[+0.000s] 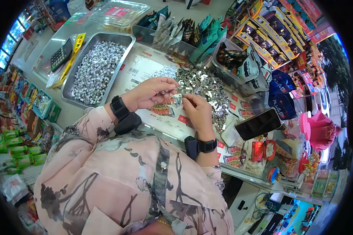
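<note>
My left hand (pixel 155 93) is closed, with its fingers curled and the thumb side toward the right hand. My right hand (pixel 198 111) pinches thumb and forefinger together beside it. Between the fingertips of both hands is a small shiny silver foil piece (pixel 177 95); its exact shape is too small to tell. Just beyond the hands lies a loose heap of silver foil strips (pixel 213 92). Left of that heap sits a smaller pile of whitish-silver bits (pixel 164 71). A metal tray (pixel 122 63) on the left holds a thick layer of small silver-wrapped pieces (pixel 98 70).
Printed sheets (pixel 139 64) cover the tabletop. Clear bins of upright pouches (pixel 172 33) line the far side. A calculator (pixel 62 55) lies left of the tray. A dark-screened phone (pixel 258 124) leans at the right, near a red box (pixel 257 151). Shelves of packaged goods surround the table.
</note>
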{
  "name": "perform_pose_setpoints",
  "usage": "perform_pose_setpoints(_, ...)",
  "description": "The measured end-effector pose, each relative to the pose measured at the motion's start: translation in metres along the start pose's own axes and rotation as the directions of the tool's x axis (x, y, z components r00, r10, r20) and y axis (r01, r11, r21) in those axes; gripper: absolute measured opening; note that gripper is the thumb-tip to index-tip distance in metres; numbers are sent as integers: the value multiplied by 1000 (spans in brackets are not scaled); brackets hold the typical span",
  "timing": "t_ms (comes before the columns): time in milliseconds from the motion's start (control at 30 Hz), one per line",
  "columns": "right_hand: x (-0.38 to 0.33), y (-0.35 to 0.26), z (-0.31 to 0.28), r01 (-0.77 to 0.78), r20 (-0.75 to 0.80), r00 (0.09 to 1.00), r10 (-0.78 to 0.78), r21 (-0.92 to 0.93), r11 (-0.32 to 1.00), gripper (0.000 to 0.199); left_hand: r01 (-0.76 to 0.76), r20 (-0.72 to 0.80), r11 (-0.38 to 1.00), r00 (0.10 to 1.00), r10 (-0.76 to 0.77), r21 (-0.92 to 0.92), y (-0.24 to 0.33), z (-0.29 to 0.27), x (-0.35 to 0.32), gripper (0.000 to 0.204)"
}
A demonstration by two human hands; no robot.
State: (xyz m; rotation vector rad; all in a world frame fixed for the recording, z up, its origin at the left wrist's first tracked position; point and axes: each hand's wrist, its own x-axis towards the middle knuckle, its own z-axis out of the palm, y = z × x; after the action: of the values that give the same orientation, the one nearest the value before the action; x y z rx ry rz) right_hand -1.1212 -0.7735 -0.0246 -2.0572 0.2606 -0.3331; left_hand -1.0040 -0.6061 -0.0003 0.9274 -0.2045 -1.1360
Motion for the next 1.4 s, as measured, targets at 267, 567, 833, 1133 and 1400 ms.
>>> perform_pose_setpoints(267, 1, -10, 8, 50, 122, 985, -123, 479, 876, 16, -68, -73, 970, 994, 87, 232, -7, 6, -15, 9)
perform_pose_setpoints(567, -5, -14, 7, -68, 103, 994, -22, 788, 612, 11, 7, -123, 993, 992, 8, 121, -15, 11, -2, 6)
perform_pose_setpoints(833, -4, -13, 8, -37, 108, 991, -80, 789, 613, 11, -24, -89, 999, 996, 26, 25, -16, 8, -3, 6)
perform_pose_setpoints(1133, -5, -17, 12, -39, 83, 996, -36, 753, 656, 13, -32, -102, 999, 994, 35, 26, -16, 8, -5, 5)
perform_pose_setpoints(1400, -2, -11, 27, -81, 149, 989, -24, 659, 748, 17, -184, -142, 834, 944, 297, 520, -23, 7, -7, 6)
